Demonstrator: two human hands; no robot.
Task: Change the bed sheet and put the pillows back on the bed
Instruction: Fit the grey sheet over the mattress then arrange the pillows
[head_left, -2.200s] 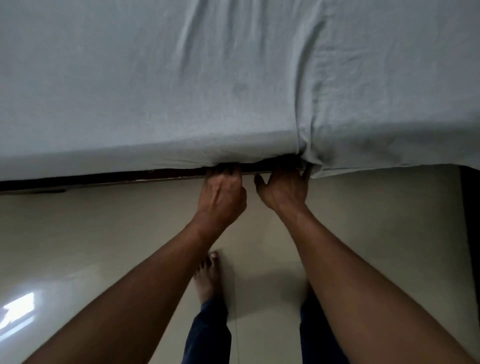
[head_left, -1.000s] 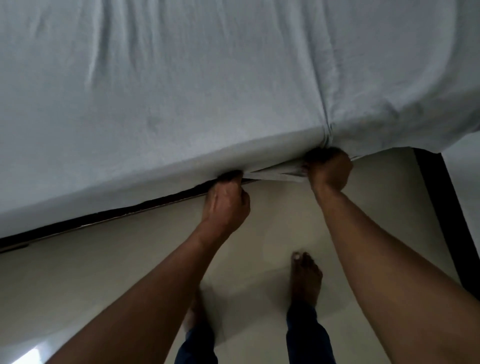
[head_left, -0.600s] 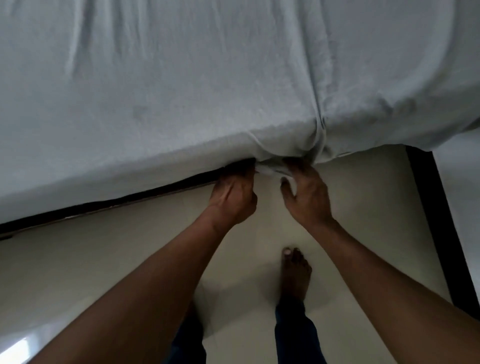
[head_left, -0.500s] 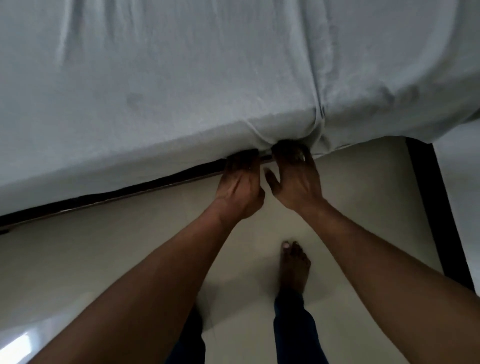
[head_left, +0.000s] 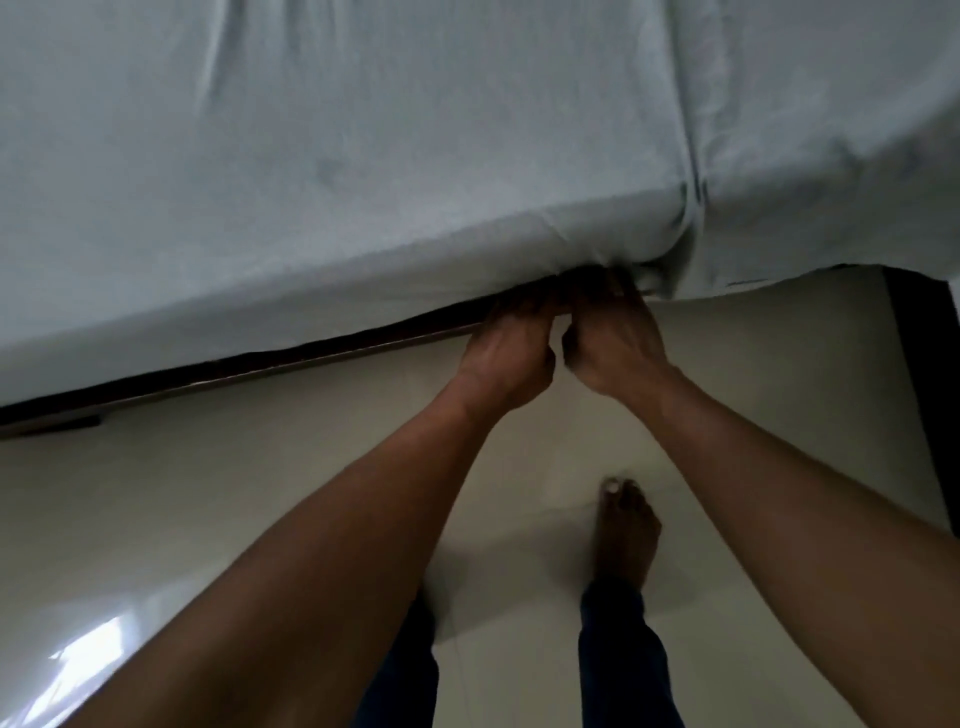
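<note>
A pale grey bed sheet (head_left: 363, 156) covers the mattress and wraps over its near edge. A vertical crease (head_left: 693, 208) runs down to the edge where the cloth bunches. My left hand (head_left: 506, 358) and my right hand (head_left: 613, 348) sit side by side right under that bunch. Both push their fingers up into the gap between the mattress and the dark bed frame (head_left: 260, 366), pressing the sheet's hem in. The fingertips of both hands are hidden under the cloth. To the right of the crease the sheet hangs loose over the edge. No pillow is in view.
I stand on a glossy cream tiled floor (head_left: 208, 493), close to the bed's side. My bare right foot (head_left: 626, 525) is below my hands. A dark upright edge (head_left: 924, 374) stands at the far right, past the hanging sheet corner.
My right hand came in from the right, where it held bunched sheet, to join my left hand. The loose white hem seen between them earlier is now out of sight under the mattress.
</note>
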